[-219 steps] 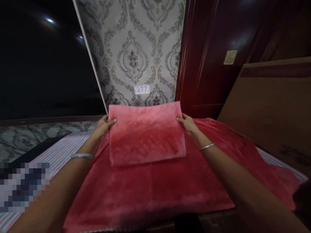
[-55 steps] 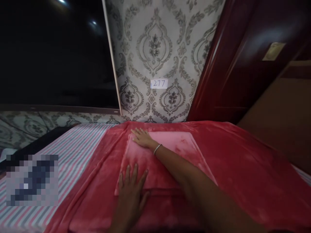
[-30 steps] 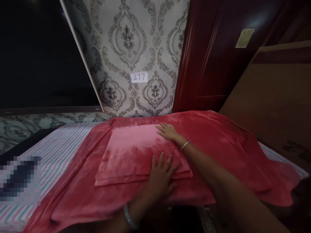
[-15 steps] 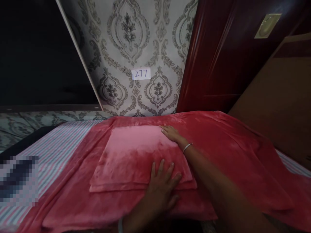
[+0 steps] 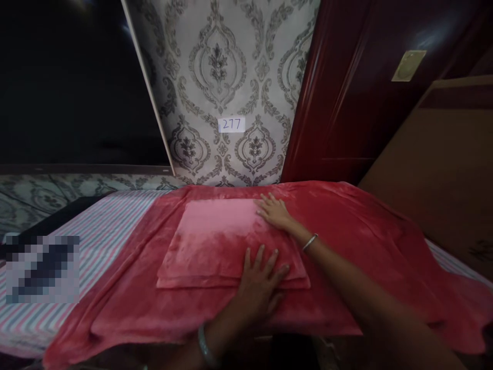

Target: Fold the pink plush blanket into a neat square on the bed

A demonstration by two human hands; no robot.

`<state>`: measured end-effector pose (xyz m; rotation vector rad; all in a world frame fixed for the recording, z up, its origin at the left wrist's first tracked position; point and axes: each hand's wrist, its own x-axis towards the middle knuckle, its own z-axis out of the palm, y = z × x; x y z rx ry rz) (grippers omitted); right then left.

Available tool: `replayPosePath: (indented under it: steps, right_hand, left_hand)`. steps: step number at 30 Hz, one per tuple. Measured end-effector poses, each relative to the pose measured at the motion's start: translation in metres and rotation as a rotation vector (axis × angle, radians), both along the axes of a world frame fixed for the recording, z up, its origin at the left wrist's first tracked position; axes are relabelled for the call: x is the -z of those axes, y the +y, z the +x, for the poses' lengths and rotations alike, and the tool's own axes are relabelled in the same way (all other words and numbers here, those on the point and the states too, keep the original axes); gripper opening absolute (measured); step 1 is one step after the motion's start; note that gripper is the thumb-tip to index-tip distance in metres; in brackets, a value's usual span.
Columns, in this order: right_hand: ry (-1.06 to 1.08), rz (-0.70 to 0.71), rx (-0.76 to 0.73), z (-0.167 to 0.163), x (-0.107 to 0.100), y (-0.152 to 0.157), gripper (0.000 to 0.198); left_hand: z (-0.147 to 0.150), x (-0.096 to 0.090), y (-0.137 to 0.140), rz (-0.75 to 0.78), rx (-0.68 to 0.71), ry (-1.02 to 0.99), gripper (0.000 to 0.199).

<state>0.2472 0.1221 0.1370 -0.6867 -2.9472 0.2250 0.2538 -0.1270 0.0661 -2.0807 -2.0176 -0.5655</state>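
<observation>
A folded pink-red plush cloth (image 5: 208, 241) lies flat, its layers showing along the near edge. Beneath it spreads a larger red plush blanket (image 5: 346, 246). My left hand (image 5: 260, 285) rests with spread fingers on the near right part of the folded cloth. At the far right corner of that cloth, my right hand (image 5: 273, 210) lies flat, fingers apart. Neither hand grips the fabric. Both wrists carry a bracelet.
A striped sheet (image 5: 115, 221) shows left of the blanket. Behind stand a patterned wall with a paper marked 277 (image 5: 231, 124), a dark screen (image 5: 77, 92) at left and a dark red door (image 5: 346, 103). A brown cardboard panel (image 5: 442, 169) leans at right.
My right hand has shifted slightly at the far right corner, its fingers more spread. My left hand stays on the near part of the cloth. The camera view has moved a little.
</observation>
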Motion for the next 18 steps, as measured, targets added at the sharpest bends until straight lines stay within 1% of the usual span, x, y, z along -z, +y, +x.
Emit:
replayPosePath:
  steps: [2, 4, 10, 14, 18]
  right_hand:
    - [-0.035, 0.049, -0.103, 0.005, 0.004, -0.01, 0.06]
    - [-0.065, 0.057, -0.142, 0.008, 0.011, -0.014, 0.061]
    - [-0.082, 0.048, -0.149, 0.002, 0.027, 0.0, 0.061]
    - [-0.054, 0.032, -0.142, -0.007, 0.033, 0.011, 0.061]
    - [-0.017, 0.023, -0.122, -0.01, 0.038, 0.014, 0.06]
  left_hand:
    - [0.005, 0.001, 0.004, 0.01, 0.025, 0.015, 0.067]
    - [0.012, 0.004, 0.008, 0.014, 0.05, 0.012, 0.068]
    - [0.024, 0.017, 0.01, -0.02, 0.058, -0.028, 0.075]
    - [0.023, 0.015, 0.008, -0.048, 0.064, -0.051, 0.077]
    - [0.023, 0.014, 0.009, -0.047, 0.07, -0.059, 0.078]
